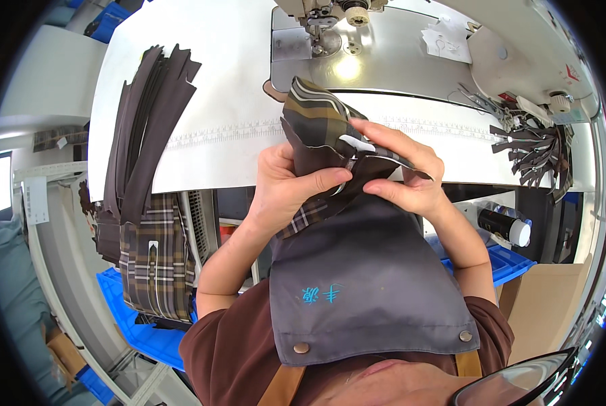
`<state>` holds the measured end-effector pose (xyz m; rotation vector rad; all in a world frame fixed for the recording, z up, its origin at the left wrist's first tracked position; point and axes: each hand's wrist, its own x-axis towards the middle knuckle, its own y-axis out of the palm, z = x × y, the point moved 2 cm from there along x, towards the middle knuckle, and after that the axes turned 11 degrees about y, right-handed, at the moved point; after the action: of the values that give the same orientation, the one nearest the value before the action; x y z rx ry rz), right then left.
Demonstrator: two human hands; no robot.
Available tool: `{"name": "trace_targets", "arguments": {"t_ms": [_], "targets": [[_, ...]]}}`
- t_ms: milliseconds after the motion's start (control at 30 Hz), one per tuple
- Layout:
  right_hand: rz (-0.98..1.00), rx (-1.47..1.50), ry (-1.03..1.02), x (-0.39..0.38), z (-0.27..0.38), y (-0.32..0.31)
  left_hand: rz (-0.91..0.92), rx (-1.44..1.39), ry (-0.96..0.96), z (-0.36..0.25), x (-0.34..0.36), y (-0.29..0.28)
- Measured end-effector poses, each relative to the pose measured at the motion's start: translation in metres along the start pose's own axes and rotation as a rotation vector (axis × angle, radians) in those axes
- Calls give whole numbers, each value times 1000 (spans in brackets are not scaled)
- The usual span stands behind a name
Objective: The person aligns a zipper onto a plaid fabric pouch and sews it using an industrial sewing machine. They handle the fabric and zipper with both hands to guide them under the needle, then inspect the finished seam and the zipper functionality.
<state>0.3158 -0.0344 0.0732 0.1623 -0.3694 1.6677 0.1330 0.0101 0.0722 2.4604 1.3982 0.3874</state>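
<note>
My left hand [293, 179] and my right hand [408, 169] both grip a folded plaid fabric piece [320, 111] with a dark brown backing, just over the table's front edge. The left thumb presses on the dark backing while its fingers go behind the cloth. My right hand pinches the other side, with its index finger along the top fold and its thumb beneath. A white patch shows in the fold between the hands. The fabric's inner layers are partly hidden by folds and fingers.
Beyond the fabric stands a sewing machine [323, 27] on a white table [228, 88]. Long dark strips [147, 128] lie at left, above stacked plaid panels [157, 260] over a blue bin [137, 335]. At right are a bunch of short dark strips [536, 159] and a paper scrap [448, 44].
</note>
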Motion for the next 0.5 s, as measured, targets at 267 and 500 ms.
{"name": "trace_targets", "arguments": {"t_ms": [267, 500], "targets": [[-87, -307, -126, -6, 8, 18, -14, -29, 49, 6, -12, -2], [-101, -587, -232, -17, 4, 22, -28, 97, 226, 18, -25, -9]]}}
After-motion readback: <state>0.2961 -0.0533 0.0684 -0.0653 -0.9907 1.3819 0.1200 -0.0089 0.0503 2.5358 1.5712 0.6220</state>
